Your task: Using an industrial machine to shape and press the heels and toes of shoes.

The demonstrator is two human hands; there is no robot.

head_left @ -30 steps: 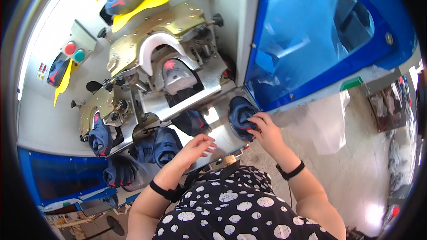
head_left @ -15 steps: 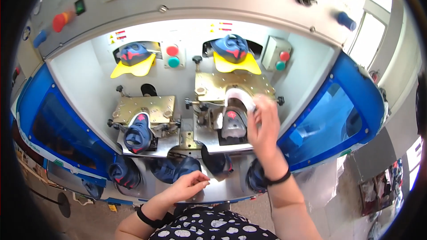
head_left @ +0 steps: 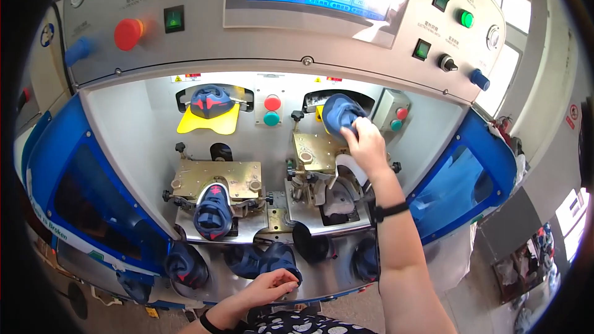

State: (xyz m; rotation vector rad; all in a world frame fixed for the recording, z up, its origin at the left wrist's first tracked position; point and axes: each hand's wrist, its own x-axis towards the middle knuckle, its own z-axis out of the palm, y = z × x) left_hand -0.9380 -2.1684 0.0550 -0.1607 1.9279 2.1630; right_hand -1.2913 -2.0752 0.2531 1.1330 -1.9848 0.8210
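My right hand (head_left: 369, 142) reaches into the right bay of the machine, its fingers closed on a dark-blue shoe upper (head_left: 340, 114) at the rear slot. That upper hides most of a yellow flap (head_left: 320, 113). Below my right wrist is a grey toe form (head_left: 339, 201) with a white curved band (head_left: 351, 168) above it. My left hand (head_left: 269, 287) is low at the front, loosely curled with nothing visible in it. Its fingertips are by a blue shoe upper (head_left: 278, 260) on the metal ledge; whether they touch cannot be told.
In the left bay, one upper (head_left: 213, 213) sits under a brass-coloured plate (head_left: 216, 174) and another (head_left: 211, 100) hangs over a yellow flap. More uppers lie along the front ledge (head_left: 213, 284). Button boxes (head_left: 270, 111) and blue side guards (head_left: 117, 185) border the bays.
My right hand has moved from the white band up to the rear upper and gripped it, turning it. My left hand stays low, near the front uppers. The view has tilted up, showing the screen.
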